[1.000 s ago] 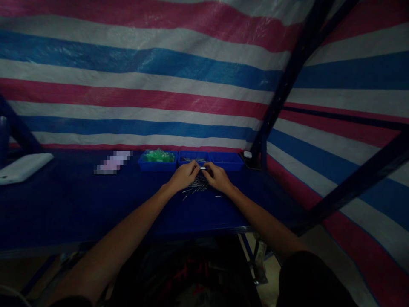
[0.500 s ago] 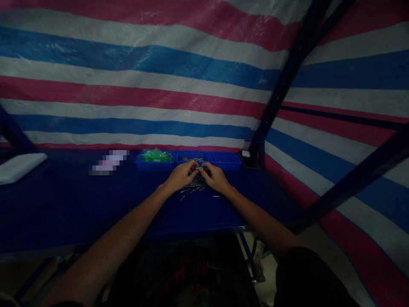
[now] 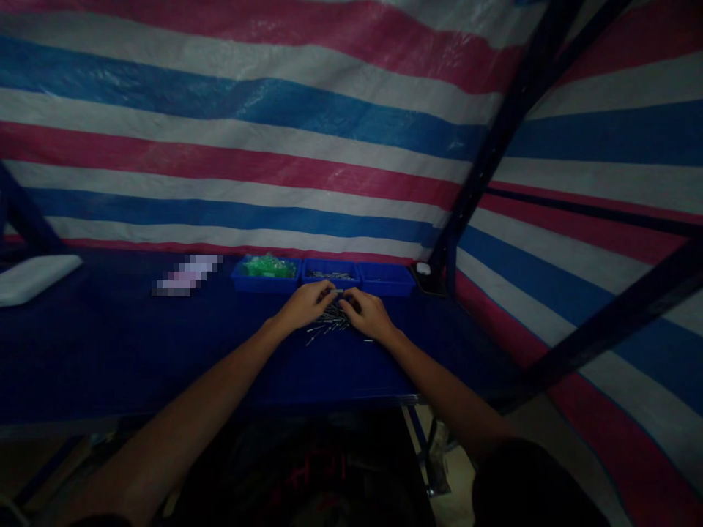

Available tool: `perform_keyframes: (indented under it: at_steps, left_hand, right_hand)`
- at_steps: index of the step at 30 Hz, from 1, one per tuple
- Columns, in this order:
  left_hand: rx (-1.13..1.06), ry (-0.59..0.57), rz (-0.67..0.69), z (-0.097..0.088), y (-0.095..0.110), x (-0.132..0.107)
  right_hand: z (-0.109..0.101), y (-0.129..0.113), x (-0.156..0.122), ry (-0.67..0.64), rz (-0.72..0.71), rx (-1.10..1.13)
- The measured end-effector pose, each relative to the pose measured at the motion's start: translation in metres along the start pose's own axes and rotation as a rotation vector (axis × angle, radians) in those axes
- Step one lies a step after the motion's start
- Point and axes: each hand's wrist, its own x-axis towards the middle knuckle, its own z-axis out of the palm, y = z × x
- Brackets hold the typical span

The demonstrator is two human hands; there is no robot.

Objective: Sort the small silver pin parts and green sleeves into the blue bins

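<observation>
My left hand (image 3: 305,304) pinches a small pale metal pin (image 3: 337,291) between thumb and fingers, just above the table. My right hand (image 3: 369,312) is close by on the other side. Its curled forefinger is by the pin's right end, and its thumb stands a little apart from it. Below both hands lies a loose pile of thin metal pins (image 3: 332,319), partly covered by the fingers. One single pin (image 3: 368,340) lies apart, under my right wrist. The pin's finer details are too small and dark to make out.
Behind the hands stand three blue bins: one with green bagged items (image 3: 268,266), a middle bin (image 3: 331,265) with metal pieces, and a right bin (image 3: 386,277). A white earbud case (image 3: 422,268) sits right. A white flat object (image 3: 38,278) lies far left.
The right thumb and forefinger have come apart, away from the pin both hands were holding. My left hand keeps the pin and has shifted slightly left. The view has tilted a little.
</observation>
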Motion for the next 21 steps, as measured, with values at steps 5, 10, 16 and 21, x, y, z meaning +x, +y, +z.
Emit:
perform_keyframes:
  at_steps: [5,10,16,21]
  left_hand:
    - [-0.022,-0.006,0.037,0.002,0.009,0.001]
    - [-0.013,0.009,0.016,0.003,0.012,0.001]
    - [-0.013,-0.007,0.048,-0.002,0.010,0.002]
    - [0.002,-0.018,0.060,-0.002,0.007,0.002]
  right_hand:
    - [-0.005,0.000,0.004,0.065,0.047,0.031]
    - [-0.004,0.003,0.006,0.093,0.002,0.048]
    - [-0.001,0.000,0.006,0.172,0.018,0.105]
    - [0.001,0.003,0.008,0.185,0.056,0.199]
